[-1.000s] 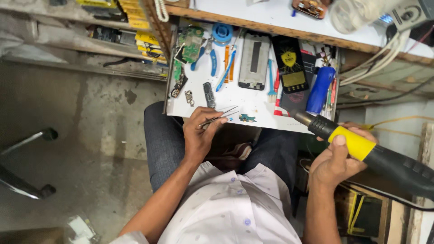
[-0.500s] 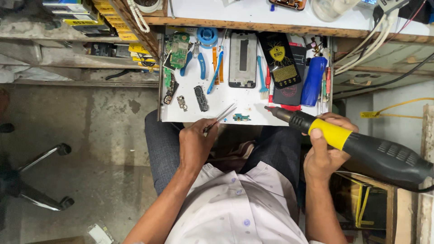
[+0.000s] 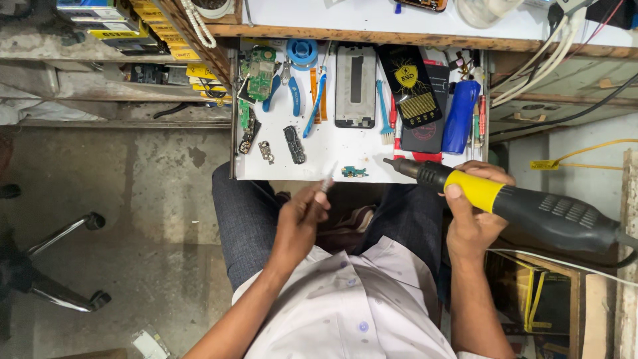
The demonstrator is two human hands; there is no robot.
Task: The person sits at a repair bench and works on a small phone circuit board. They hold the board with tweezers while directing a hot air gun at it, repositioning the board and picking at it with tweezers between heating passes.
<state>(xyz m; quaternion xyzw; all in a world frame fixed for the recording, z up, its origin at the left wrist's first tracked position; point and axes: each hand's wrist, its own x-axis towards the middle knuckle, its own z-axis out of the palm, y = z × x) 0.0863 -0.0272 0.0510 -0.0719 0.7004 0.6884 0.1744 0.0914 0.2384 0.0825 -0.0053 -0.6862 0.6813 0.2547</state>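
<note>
Small green circuit board lies flat at the near edge of the white work tray, apart from the other parts. Left hand is clenched on a pair of metal tweezers; the tips hang just short of the board, not touching it. Right hand is wrapped round the yellow collar of a black hot-air handpiece, nozzle aimed leftward at the board from just beside it.

Judgement: the step in hand is the approach to heat work on the small board, both tools poised and neither engaged. The next move calls for the tweezers to pin or grip the board while the nozzle is levelled over it, clear of the fingers.

Further up the tray: a phone frame, a black screen-protector packet, a blue bottle, blue-handled pliers, orange and blue pry tools, a green mainboard and loose small modules.

The tray sits as a pulled-out shelf under a wooden-edged bench. Cables trail at the right. Bare concrete floor at the left, with a chair base. The person sits, in grey trousers and a pale shirt
</note>
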